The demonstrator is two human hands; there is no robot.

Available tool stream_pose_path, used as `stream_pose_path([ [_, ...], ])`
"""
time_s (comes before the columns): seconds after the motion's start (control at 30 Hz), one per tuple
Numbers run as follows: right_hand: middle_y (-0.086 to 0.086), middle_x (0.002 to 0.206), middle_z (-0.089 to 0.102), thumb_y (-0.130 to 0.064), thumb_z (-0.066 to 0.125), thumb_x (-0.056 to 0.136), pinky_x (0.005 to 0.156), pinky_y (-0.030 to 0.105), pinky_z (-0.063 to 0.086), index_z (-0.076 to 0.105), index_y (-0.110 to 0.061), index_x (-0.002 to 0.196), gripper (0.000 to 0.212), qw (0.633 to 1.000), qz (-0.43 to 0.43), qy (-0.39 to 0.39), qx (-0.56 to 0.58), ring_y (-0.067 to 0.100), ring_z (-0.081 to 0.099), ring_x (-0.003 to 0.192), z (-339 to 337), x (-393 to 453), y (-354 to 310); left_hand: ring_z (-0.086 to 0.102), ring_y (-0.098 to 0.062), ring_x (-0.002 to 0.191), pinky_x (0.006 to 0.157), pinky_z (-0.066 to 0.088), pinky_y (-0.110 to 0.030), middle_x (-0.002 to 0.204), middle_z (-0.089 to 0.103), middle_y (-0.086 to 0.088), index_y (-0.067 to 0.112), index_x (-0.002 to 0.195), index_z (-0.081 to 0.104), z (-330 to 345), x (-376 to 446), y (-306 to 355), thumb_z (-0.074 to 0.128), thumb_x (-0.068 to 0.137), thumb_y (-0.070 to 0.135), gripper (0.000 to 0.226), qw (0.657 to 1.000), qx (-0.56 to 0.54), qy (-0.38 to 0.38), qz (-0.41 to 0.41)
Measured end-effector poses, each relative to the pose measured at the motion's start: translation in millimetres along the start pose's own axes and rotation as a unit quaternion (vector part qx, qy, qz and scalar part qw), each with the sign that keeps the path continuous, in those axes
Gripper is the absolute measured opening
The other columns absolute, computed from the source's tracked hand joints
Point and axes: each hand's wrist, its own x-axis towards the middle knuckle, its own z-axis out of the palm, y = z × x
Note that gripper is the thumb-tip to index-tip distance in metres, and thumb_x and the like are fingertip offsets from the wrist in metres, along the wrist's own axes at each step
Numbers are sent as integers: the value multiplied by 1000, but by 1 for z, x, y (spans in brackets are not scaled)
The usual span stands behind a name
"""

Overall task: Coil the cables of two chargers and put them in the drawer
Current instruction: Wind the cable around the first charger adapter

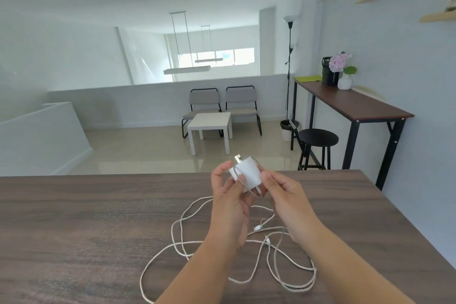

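The two loose cables (249, 249) are crossed over each other on the table (74, 229), so if I wind one now I could drag the other along or pull a knot tight. My left hand (228, 195) and right hand (283, 195) both pinch the white charger (248, 171) above the table's far edge, with a turn of thin white cable already round it. No drawer is in view.

White walls, two grey chairs (222, 106), white side table (211, 122), black stool (318, 138)
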Motion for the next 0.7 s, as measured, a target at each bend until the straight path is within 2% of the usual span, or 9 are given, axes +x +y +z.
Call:
stream_pose_path([
  [0.1,-7,95,75,-27,59,93,76,12,49,71,-33,110,22,1000,-15,16,-13,2,66,84,4,-2,0,66,-25,74,63,58,-31,97,69,-14,21,109,58,6,2,0,42,102,9,21,998,-33,45,-14],
  [0.2,-17,98,74,-30,63,91,82,16,51,71,-37,107,20,996,-29,43,-74,-1,67,90,3,-3,1,67,-23,80,67,58,-32,101,67,-12,17,111,51,7,2,-3,49,101,17,10,998,-16,59,-16],
  [0.3,-22,100,73,-31,68,86,89,21,53,72,-35,109,24,990,-39,41,-127,-4,67,94,0,-7,3,62,-24,84,68,55,-32,103,62,-11,22,103,41,2,4,-9,61,94,11,25,996,58,71,2],
  [0.4,-26,94,72,-33,66,88,85,20,51,70,-46,105,22,977,-86,32,-190,-2,67,91,-3,-12,3,59,-25,84,62,52,-30,104,60,-11,22,103,40,-2,5,-6,62,94,11,27,992,81,96,9],
  [0.5,-29,88,70,-33,60,91,78,12,46,64,-59,97,27,959,-133,28,-248,0,64,89,-5,-17,0,56,-21,79,60,46,-28,103,60,-8,26,110,41,-5,8,-3,62,94,16,28,990,97,106,14],
  [0.6,-28,88,68,-25,55,96,74,10,43,65,-55,98,32,950,-173,9,-258,0,63,87,-5,-22,2,57,-19,89,72,47,-28,112,64,-4,27,119,42,-6,11,-2,61,95,21,31,991,95,99,11],
  [0.7,-25,78,67,-21,52,97,67,11,43,62,-51,103,32,958,-159,-13,-238,-2,61,75,-5,-26,6,58,-14,86,84,42,-31,120,68,-5,23,124,47,-8,13,3,57,95,26,31,994,77,75,-8],
])
